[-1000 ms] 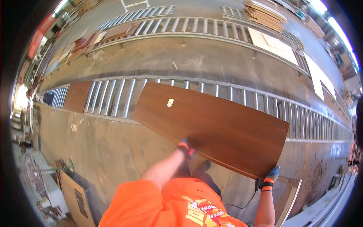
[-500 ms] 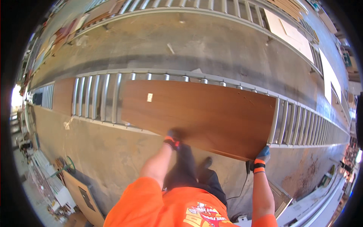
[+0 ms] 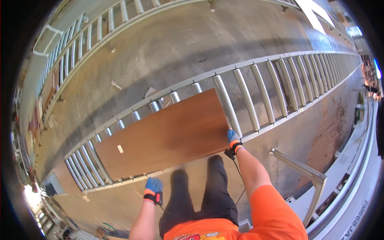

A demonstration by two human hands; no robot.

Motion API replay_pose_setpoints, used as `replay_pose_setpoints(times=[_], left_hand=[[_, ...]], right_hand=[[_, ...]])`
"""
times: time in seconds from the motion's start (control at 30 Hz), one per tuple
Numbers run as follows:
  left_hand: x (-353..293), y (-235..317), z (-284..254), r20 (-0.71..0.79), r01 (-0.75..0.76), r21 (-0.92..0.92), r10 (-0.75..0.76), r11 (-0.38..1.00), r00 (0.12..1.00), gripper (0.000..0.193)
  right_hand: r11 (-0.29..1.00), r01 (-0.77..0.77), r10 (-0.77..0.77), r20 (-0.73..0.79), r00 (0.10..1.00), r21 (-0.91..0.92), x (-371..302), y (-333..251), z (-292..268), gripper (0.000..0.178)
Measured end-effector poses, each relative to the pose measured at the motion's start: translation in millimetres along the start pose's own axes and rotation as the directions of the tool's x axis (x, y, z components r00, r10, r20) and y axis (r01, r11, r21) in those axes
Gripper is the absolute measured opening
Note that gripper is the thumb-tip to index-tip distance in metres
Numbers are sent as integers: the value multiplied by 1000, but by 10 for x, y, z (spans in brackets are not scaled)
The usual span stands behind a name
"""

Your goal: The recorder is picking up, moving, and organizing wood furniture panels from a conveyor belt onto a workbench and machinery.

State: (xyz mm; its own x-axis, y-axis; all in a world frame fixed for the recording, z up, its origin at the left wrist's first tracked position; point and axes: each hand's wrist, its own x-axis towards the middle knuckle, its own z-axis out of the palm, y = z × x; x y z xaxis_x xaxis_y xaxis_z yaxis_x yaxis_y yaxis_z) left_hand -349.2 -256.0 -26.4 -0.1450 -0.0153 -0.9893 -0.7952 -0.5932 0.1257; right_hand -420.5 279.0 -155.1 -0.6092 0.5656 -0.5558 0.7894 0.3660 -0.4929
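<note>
A long brown wood panel with a small pale label lies on the roller conveyor, running from lower left to upper right. My right hand, in a blue and orange glove, grips the panel's near right corner. Just in front of the conveyor's near rail, my left hand hangs apart from the panel, back up, its fingers loosely extended and holding nothing. Dark wrist straps sit on both gloves, and a black device with a cord hangs at my right wrist.
Another brown panel lies farther left on the same conveyor. A second roller conveyor runs along the far side, with a white board at its right. A metal frame stands near my right arm.
My view has turned to the right. The panel, angled off the near rail before, now lies along the rollers. My left hand has let go of its near edge; my right stays at the corner.
</note>
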Motion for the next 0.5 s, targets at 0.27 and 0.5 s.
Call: replay_pose_setpoints(times=[0.27,0.5], left_hand=[[-152,-477,646,563,-550,759,73,348,823,57],[78,-681,2015,703,-660,702,-111,267,703,59]], right_hand=[[1000,9,-17,313,950,27,714,253,484,43],[988,107,-134,284,949,109,264,187,-445,39]])
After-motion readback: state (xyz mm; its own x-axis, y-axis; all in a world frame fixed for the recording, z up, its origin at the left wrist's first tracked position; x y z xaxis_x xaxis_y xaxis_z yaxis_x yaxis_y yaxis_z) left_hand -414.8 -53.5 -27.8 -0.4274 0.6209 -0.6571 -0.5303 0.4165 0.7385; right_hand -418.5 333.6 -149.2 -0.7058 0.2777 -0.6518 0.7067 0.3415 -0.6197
